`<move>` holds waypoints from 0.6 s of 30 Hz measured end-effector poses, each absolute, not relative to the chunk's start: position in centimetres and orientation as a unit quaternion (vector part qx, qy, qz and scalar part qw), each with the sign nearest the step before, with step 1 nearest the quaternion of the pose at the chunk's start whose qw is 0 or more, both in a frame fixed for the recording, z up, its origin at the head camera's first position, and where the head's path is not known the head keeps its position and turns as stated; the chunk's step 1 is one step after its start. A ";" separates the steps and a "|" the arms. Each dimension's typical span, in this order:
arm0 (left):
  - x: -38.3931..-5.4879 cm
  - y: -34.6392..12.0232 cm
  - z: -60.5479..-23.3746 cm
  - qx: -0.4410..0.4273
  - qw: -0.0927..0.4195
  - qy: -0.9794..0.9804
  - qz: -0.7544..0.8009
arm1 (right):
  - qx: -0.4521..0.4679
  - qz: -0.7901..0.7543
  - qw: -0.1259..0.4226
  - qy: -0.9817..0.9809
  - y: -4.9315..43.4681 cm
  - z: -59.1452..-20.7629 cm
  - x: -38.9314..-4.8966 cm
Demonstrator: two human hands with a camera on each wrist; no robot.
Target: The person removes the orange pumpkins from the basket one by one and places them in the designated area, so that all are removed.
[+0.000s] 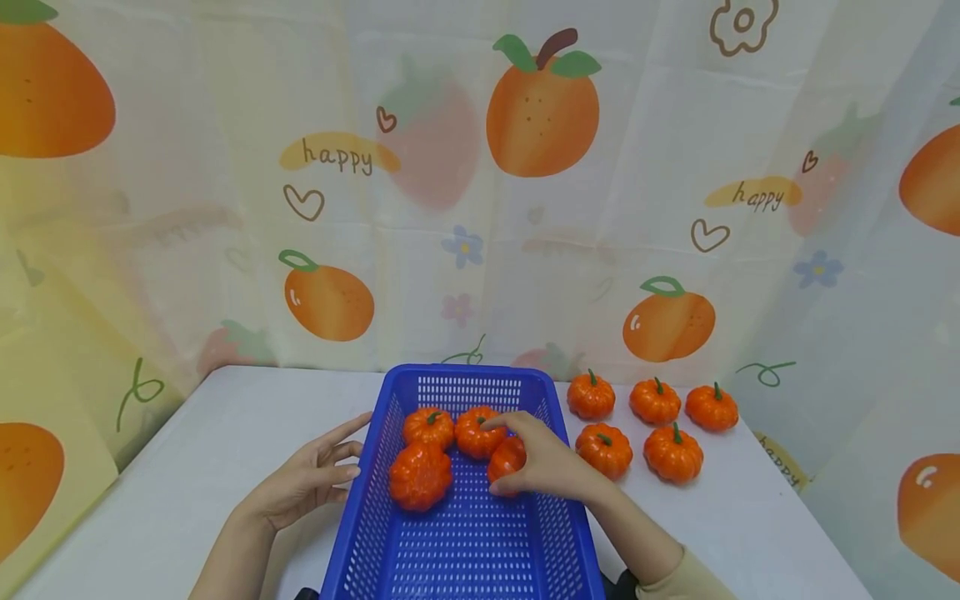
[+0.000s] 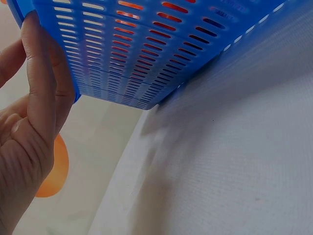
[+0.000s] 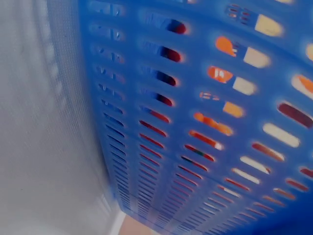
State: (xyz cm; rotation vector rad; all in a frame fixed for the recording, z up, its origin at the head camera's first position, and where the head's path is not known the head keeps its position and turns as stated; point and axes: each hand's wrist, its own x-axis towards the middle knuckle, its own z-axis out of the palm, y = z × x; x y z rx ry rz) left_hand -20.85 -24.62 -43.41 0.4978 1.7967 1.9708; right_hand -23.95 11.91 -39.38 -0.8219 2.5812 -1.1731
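Observation:
A blue perforated basket (image 1: 450,567) stands in the middle of the table. My right hand (image 1: 553,462) is inside it and grips a small orange pumpkin (image 1: 506,468) between thumb and fingers. Left of that, a pumpkin with a green stem (image 1: 428,427) sits at the back, another pumpkin (image 1: 420,477) lies in front of it with no stem showing, and a third pumpkin (image 1: 472,435) is partly covered by my right fingers. Outside the basket's left wall, my left hand (image 1: 303,479) has its fingers extended, fingertips at the rim (image 2: 18,14). The right wrist view shows only the basket's perforated side (image 3: 161,122).
Several more pumpkins (image 1: 673,454) with green stems stand on the white table (image 1: 757,517) to the right of the basket. A fruit-printed curtain (image 1: 480,217) hangs behind the table and along both sides.

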 end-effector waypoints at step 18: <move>-20.9 -24.7 -43.5 0.183 0.214 0.639 0.716 | -0.330 -0.288 0.133 0.889 10.7 -39.9 -23.7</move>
